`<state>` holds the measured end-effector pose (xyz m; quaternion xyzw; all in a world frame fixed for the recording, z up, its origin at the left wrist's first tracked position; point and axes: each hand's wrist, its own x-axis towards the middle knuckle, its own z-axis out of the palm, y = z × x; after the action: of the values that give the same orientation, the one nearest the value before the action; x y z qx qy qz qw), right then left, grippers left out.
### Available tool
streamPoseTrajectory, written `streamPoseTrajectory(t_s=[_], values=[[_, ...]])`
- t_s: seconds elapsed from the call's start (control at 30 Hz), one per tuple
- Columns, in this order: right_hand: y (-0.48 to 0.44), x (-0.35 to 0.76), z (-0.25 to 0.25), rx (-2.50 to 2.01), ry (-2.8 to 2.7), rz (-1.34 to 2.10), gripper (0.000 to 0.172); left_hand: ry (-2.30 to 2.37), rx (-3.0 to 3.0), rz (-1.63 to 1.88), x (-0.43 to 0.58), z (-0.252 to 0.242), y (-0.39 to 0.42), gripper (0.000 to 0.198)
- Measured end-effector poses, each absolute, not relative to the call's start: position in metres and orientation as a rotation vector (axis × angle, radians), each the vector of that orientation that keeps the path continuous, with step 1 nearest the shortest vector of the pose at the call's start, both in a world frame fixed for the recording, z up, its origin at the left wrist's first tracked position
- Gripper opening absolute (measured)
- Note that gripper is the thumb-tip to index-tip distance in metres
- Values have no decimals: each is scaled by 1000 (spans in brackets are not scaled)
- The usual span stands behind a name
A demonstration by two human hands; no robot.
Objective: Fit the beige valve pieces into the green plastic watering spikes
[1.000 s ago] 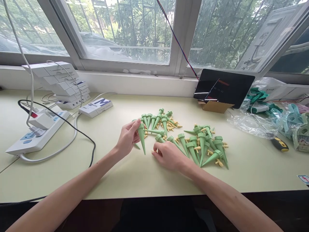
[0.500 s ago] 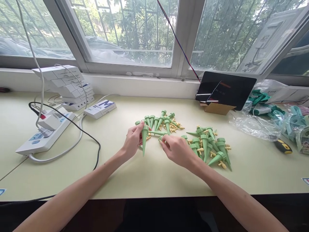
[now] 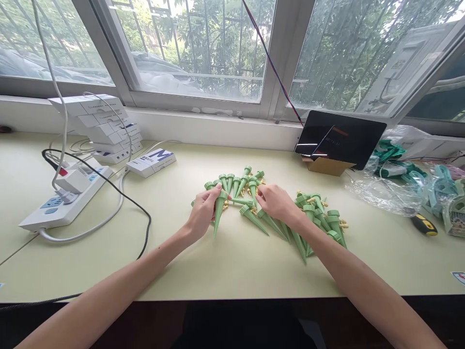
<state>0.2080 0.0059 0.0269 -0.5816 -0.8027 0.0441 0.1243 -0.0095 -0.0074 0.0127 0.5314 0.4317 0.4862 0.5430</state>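
Green cone-shaped plastic spikes (image 3: 240, 184) lie in a heap on the pale green table (image 3: 225, 261), mixed with small yellow valve pieces (image 3: 254, 211). A second heap of spikes (image 3: 319, 218) lies to the right. My left hand (image 3: 204, 213) is closed on one green spike (image 3: 219, 215), held point down just above the table. My right hand (image 3: 276, 201) reaches into the near heap, fingers curled over the small yellow pieces; what they hold is hidden.
A white power strip (image 3: 63, 198) with plugs and cables lies at the left, beside stacked white boxes (image 3: 98, 128). A dark tablet (image 3: 339, 138) leans on a cardboard box at the back right. Clear bags with teal parts (image 3: 395, 167) and a yellow-black tool (image 3: 423, 224) sit at far right.
My right hand moved from the table near the front up and away into the near heap of spikes. My left hand keeps holding the same spike, nearly still.
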Motion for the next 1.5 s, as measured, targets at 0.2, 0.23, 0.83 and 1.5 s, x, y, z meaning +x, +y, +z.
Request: streamPoseTrajectory(t_s=[0.2, 0.23, 0.83, 1.5], values=[[14, 213, 16, -1705, -2270, 192, 19, 998, 1264, 1157, -10, 14, -8, 40], [14, 216, 16, -1703, -2247, 183, 20, 997, 1262, 1160, -10, 13, -8, 40], [17, 218, 15, -1806, -2285, 126, 21, 1016, 1267, 1126, -9, 10, -7, 40], [18, 215, 14, -1878, -2332, 105, 21, 844, 1247, 1053, -8, 10, -8, 43]])
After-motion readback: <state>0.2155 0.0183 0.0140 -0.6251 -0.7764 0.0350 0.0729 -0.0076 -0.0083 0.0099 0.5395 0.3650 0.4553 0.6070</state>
